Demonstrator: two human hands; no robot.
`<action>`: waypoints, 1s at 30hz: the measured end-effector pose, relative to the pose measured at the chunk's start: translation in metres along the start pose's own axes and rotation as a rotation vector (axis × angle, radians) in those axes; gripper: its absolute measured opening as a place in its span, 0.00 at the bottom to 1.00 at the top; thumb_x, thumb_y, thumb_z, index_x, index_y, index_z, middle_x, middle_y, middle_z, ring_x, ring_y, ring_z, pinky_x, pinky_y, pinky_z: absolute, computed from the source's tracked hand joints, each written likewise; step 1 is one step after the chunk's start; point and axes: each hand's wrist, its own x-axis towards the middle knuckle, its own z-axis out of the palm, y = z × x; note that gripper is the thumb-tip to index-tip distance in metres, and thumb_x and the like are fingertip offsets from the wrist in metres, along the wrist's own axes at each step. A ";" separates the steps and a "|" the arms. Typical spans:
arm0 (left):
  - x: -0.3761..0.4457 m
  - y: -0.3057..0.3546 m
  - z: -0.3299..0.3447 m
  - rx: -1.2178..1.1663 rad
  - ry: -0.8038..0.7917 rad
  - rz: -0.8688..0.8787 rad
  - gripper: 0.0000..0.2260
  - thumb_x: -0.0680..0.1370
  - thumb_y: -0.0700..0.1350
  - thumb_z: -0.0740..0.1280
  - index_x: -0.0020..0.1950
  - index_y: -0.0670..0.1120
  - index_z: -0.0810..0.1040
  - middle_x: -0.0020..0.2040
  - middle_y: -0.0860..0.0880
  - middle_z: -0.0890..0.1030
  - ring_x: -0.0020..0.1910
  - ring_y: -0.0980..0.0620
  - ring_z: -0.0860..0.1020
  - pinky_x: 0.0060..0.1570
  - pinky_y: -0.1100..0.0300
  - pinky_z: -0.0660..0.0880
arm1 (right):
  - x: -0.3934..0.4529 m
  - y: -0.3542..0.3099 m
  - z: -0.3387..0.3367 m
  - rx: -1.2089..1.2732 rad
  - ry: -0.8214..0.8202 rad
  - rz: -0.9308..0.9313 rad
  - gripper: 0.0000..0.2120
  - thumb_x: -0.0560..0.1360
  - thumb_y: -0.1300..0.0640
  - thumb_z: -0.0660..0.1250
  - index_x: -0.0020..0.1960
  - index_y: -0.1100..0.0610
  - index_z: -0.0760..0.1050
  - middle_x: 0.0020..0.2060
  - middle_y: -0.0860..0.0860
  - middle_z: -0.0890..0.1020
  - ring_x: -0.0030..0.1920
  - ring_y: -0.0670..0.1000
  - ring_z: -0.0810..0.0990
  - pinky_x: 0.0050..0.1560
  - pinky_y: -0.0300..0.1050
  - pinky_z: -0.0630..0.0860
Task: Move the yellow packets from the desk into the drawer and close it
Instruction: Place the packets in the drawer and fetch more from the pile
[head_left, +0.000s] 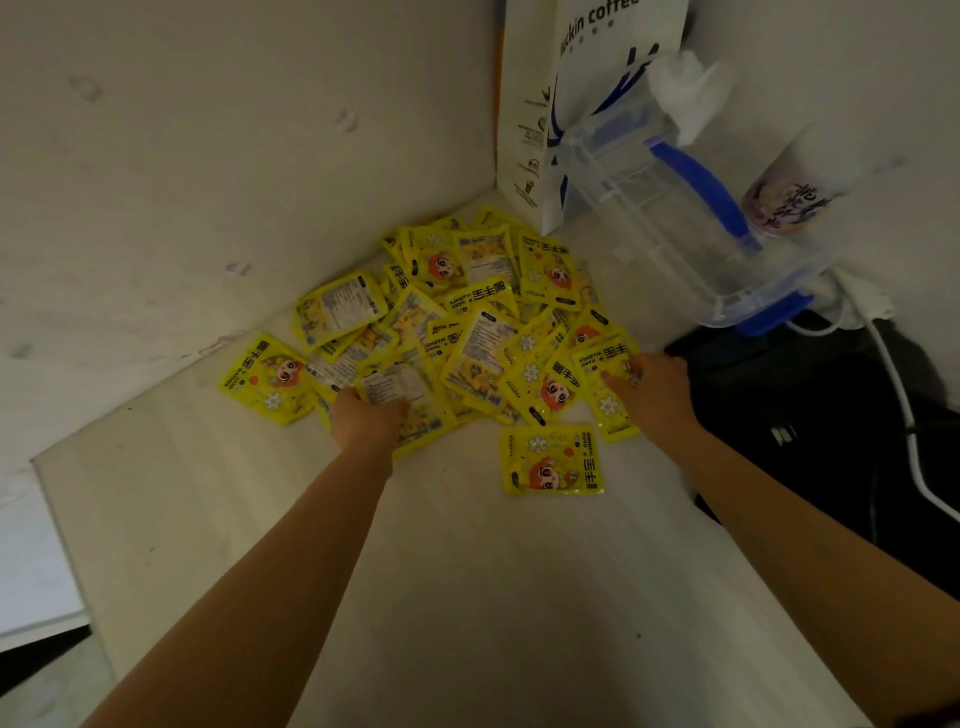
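The yellow packets (457, 322) lie heaped in the corner of the surface (467, 571) — light, flat, glossy, likely to slide apart. I judge scooping from the heap's edges best. My left hand (366, 418) curls round several packets; my right hand (652, 387) presses on another, fingers fairly straight.

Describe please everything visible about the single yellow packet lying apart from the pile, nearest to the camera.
The single yellow packet is a flat, glossy, foil-like sachet printed with a red-haired cartoon face, white flowers and the words "HAND WARMER". It looks sealed. It lies flat, face up, on the pale desk, just below the pile of packets and between the two forearms. Neither the left hand nor the right hand touches it.
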 end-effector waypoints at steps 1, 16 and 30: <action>-0.001 -0.001 -0.001 -0.011 0.003 0.003 0.13 0.70 0.39 0.73 0.50 0.44 0.72 0.46 0.44 0.78 0.38 0.48 0.75 0.36 0.57 0.74 | -0.001 0.000 0.000 0.006 0.004 -0.006 0.16 0.75 0.51 0.68 0.35 0.55 0.65 0.47 0.62 0.75 0.44 0.55 0.70 0.42 0.39 0.58; -0.035 -0.023 -0.042 -0.108 -0.180 0.142 0.14 0.70 0.37 0.75 0.52 0.45 0.77 0.46 0.46 0.81 0.40 0.52 0.81 0.41 0.55 0.79 | -0.033 0.014 -0.004 0.742 -0.022 0.314 0.20 0.72 0.60 0.72 0.61 0.57 0.69 0.48 0.54 0.80 0.41 0.50 0.80 0.46 0.49 0.78; -0.070 0.002 0.041 0.700 -0.749 0.639 0.14 0.72 0.43 0.73 0.56 0.40 0.79 0.51 0.42 0.81 0.50 0.45 0.79 0.51 0.50 0.77 | 0.003 0.001 0.004 0.974 -0.008 0.502 0.18 0.73 0.60 0.71 0.61 0.64 0.75 0.57 0.60 0.80 0.55 0.60 0.80 0.59 0.61 0.76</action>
